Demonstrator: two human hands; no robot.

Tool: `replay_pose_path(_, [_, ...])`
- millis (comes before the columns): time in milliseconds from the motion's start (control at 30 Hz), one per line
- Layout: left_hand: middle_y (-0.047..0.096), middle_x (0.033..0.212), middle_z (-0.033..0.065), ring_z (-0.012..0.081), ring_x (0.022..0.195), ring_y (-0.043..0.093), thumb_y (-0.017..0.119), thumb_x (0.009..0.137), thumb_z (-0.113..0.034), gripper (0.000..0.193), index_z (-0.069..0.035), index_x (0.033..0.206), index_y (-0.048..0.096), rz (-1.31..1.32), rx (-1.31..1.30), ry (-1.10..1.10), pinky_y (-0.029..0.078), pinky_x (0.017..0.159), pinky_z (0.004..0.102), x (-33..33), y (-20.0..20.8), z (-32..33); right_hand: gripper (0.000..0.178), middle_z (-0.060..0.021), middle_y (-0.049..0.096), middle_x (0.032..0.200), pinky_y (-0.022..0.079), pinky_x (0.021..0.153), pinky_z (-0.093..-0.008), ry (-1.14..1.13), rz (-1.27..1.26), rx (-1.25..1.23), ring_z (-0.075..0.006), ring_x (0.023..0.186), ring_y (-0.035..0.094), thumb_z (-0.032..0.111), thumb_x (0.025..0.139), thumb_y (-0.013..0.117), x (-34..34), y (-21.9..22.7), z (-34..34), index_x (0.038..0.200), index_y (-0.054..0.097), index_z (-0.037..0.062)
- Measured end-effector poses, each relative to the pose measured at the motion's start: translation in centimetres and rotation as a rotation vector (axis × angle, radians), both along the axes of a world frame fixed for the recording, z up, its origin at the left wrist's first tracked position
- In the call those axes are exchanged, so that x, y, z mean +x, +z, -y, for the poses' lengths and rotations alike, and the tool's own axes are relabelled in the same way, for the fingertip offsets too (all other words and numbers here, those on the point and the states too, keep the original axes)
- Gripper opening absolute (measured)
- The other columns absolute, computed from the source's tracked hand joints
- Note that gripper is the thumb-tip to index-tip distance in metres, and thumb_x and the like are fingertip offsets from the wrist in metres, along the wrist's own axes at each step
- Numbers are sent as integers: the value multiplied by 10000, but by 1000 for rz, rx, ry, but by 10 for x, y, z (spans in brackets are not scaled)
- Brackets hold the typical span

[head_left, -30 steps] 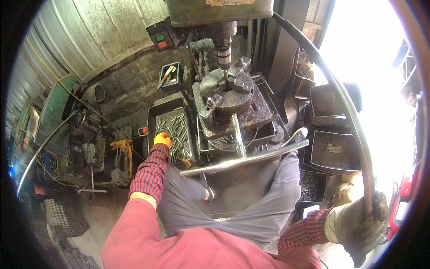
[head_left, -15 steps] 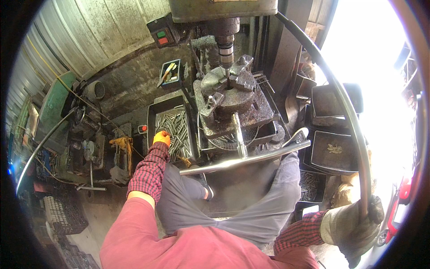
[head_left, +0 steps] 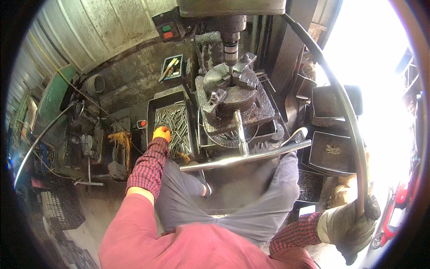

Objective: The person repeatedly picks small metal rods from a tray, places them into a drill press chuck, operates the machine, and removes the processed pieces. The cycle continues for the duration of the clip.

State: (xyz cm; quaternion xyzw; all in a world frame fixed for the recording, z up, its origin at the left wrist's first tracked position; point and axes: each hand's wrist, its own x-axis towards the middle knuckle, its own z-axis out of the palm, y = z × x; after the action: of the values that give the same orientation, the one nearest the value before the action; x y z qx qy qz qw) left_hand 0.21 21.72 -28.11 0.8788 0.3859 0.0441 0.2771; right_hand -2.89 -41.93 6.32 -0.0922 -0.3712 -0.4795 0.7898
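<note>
My left hand (head_left: 161,133), in an orange glove, is curled closed at the near left side of a metal tray (head_left: 194,144) of short metal pins (head_left: 178,127). Whether a pin is inside its fingers is hidden. My right hand (head_left: 354,229), in a grey and dark work glove, grips the lower end of a long curved lever (head_left: 346,105) that runs up to the drill press head (head_left: 230,8). Below that head, the chuck (head_left: 231,50) carries a drill bit (head_left: 231,77) over a round, wet-looking clamping fixture (head_left: 226,89).
A shiny horizontal bar (head_left: 251,160) crosses before my knees. At the left stands a small bin (head_left: 172,76) holding a brush, below a switch box (head_left: 166,31). Dark trays (head_left: 333,168) stack at the right, beside a container of metal pieces (head_left: 309,186).
The view has shifted slightly. My left hand stays by the tray, fingers still curled. My right hand, still around the lever, sits a touch further left.
</note>
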Motion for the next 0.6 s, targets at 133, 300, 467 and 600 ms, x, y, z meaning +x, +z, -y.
replay_pose_path(133, [746,1085,210,342,1069,714,624,869,-238,336,-34,1103,752,19,-21,-8,528,975,410,2,-5,-3,487,28,398,636,319,1027,-446,85,-78,-177,-86,739,496,503,1026,461,-9,-19,43,763,479,94])
replay_pose_path(300, [736,1148,184,349,1113,694,616,876,-249,345,-85,1147,752,-5,-4,-10,516,1002,421,7,-8,-5,431,40,390,670,306,1012,-467,374,-73,-61,-101,778,485,446,1040,450,-11,-18,93,774,466,108])
replay_pose_path(467, [726,1200,161,339,1152,678,598,896,-276,358,-130,1191,738,-46,3,48,504,1029,424,10,-10,-4,377,-1,451,745,322,1008,-476,443,-98,-10,-147,825,503,381,1041,432,-19,-2,88,805,486,93])
replay_pose_path(600, [719,1219,161,332,1171,670,612,898,-259,357,-112,1200,733,-58,-35,41,501,1038,413,12,-12,-7,388,-36,492,784,342,994,-494,60,-150,-179,-169,872,526,370,1026,436,-12,16,57,770,480,82])
